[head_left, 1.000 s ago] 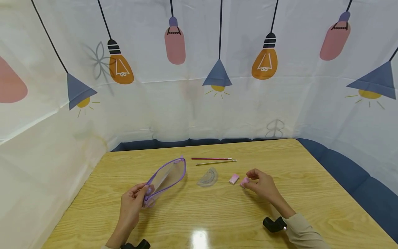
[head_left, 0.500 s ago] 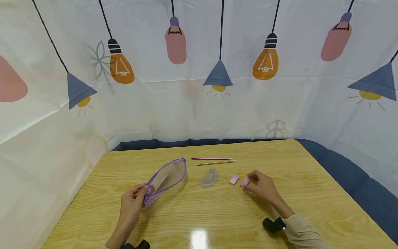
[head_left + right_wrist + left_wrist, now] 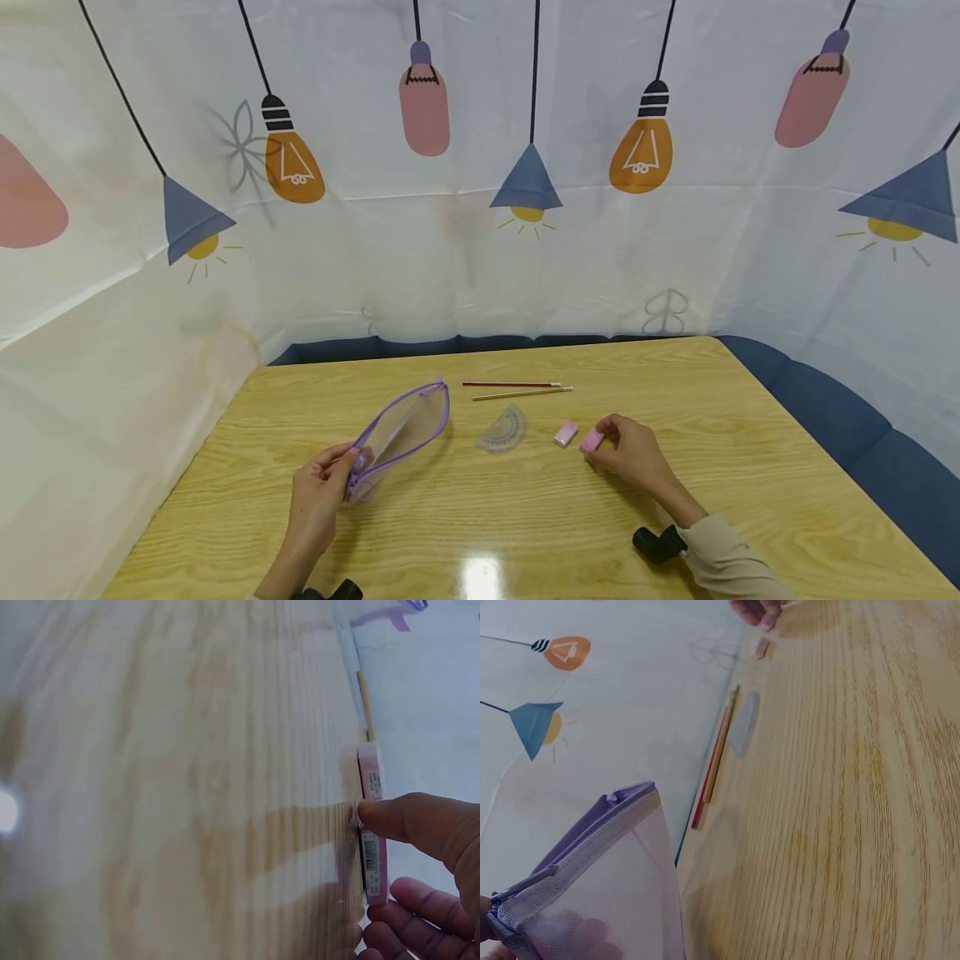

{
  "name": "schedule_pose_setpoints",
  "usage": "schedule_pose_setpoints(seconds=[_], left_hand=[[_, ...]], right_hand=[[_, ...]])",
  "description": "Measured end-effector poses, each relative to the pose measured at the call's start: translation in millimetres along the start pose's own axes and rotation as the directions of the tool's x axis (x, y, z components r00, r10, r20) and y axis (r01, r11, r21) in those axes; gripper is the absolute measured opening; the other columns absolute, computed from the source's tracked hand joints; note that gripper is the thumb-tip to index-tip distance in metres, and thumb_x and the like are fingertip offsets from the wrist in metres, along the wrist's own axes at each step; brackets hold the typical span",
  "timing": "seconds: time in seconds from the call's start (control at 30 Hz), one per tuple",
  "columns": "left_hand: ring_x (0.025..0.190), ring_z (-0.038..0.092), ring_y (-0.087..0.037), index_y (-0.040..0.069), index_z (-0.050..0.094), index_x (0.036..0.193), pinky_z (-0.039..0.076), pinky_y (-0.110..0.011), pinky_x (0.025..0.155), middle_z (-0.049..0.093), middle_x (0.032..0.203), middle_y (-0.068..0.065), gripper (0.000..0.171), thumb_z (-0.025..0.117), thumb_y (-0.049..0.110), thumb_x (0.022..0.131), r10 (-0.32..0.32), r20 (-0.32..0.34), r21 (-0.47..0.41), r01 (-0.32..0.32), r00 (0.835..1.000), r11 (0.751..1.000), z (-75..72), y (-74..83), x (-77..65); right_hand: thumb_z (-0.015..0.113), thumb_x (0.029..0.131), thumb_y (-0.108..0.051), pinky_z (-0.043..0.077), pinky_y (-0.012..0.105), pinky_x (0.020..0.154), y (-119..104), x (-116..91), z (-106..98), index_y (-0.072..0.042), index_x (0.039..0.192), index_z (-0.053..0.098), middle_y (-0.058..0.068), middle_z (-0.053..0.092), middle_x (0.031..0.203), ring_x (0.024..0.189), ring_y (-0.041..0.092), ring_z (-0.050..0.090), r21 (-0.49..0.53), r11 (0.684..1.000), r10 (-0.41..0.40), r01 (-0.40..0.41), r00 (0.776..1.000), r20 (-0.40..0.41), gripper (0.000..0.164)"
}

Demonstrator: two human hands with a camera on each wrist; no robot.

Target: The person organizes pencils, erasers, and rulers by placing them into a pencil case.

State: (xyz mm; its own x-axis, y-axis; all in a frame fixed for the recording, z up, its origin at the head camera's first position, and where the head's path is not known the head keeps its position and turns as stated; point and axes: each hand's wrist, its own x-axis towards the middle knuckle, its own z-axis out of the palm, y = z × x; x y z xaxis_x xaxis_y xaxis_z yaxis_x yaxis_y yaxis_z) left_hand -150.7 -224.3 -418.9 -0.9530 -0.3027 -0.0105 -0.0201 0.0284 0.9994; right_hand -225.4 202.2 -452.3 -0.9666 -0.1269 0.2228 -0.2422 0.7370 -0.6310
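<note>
My left hand grips one end of a purple-edged mesh zip pouch, which is raised over the table's left side with its mouth spread. In the left wrist view the pouch shows its zipper along the top edge. Over on the right, my right hand pinches a pink eraser low at the tabletop between thumb and fingers. The right wrist view has the thumb against the side of this eraser. A second pink eraser lies just left of it.
Left of the erasers lies a clear protractor on the wooden table. Behind it are a red pencil and a gold pencil. A printed curtain and a dark blue padded seat border the table.
The right hand has shifted very slightly down, and more of the pinched eraser shows. The left hand and pouch stay in place.
</note>
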Motion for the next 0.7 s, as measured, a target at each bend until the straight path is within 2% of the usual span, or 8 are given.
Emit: schedule_pose_setpoints(seconds=[0.3,0.7], left_hand=[[0.08,0.07,-0.016,-0.012,0.059,0.118,0.056,-0.027,0.063,0.073,0.093,-0.006,0.029,0.058,0.009,0.099,-0.007,-0.005,-0.006,0.007,1.0,1.0,-0.2,-1.0,-0.5],[0.08,0.07,-0.016,-0.013,0.058,0.118,0.057,-0.03,0.061,0.073,0.094,-0.006,0.028,0.057,0.009,0.099,-0.007,-0.004,-0.018,0.007,1.0,1.0,0.6,-0.1,-0.7]], right_hand=[[0.087,0.071,-0.02,0.049,0.038,0.071,-0.3,-0.1,0.2,-0.001,0.096,0.065,0.005,0.063,0.085,0.079,0.019,0.057,-0.018,1.0,-0.023,0.023,1.0,-0.008,0.038],[0.086,0.073,-0.02,0.053,0.044,0.077,-3.9,-0.3,-0.7,-0.003,0.096,0.066,0.007,0.066,0.093,0.088,0.028,0.064,0.018,1.0,-0.006,0.006,1.0,-0.028,0.035]])
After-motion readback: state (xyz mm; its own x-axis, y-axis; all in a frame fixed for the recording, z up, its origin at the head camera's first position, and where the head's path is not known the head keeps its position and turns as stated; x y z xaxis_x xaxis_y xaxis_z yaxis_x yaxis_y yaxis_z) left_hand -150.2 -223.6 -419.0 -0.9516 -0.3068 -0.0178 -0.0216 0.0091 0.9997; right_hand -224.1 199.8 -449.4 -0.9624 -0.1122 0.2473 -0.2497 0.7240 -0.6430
